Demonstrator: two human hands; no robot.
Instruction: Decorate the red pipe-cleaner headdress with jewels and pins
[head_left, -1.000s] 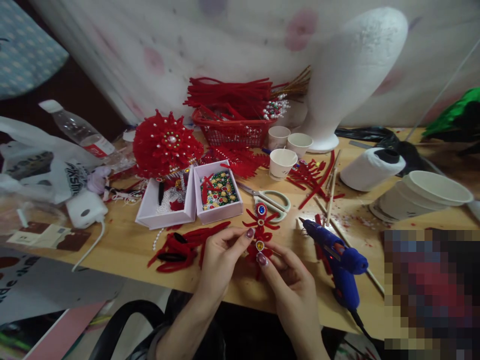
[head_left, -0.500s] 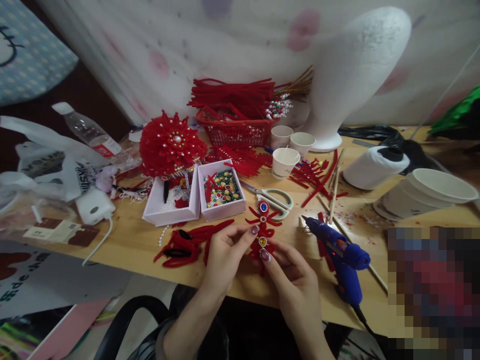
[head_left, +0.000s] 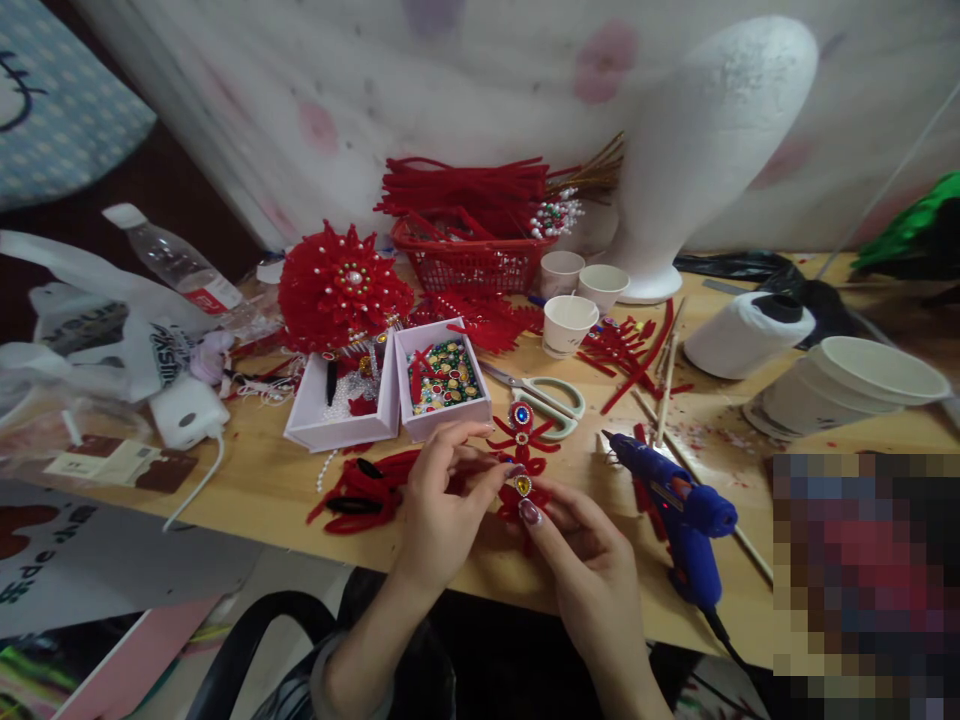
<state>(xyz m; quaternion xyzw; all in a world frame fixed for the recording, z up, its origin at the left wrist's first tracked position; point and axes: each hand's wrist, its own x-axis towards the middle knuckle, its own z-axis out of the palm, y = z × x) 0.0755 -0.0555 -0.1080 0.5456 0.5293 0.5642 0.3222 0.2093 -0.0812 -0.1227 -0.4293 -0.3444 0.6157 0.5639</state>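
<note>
A red chenille-stem ornament [head_left: 521, 438] with gem settings stands between my hands, a blue gem at its top and a yellow one lower down. My right hand [head_left: 589, 555] is closed on its lower part, the thumb just under the yellow gem. My left hand [head_left: 448, 490] pinches at the ornament's left side, its upper finger lifted; the exact contact is partly hidden. Just behind the ornament lie pale-handled scissors [head_left: 559, 408]. Left of my left hand are red chenille pieces [head_left: 397, 480] with black clips.
Two white boxes [head_left: 484, 408] hold beads and gems. A blue glue gun [head_left: 679, 500] rests at the right with its cord. Behind are a red basket [head_left: 472, 268], paper cups [head_left: 570, 325], a white foam head [head_left: 712, 150], a thread cone [head_left: 750, 335] and a red flower ornament [head_left: 341, 290].
My left hand has shifted a little left, and its upper finger has lifted away from the thumb. My right hand stays in place on the ornament.
</note>
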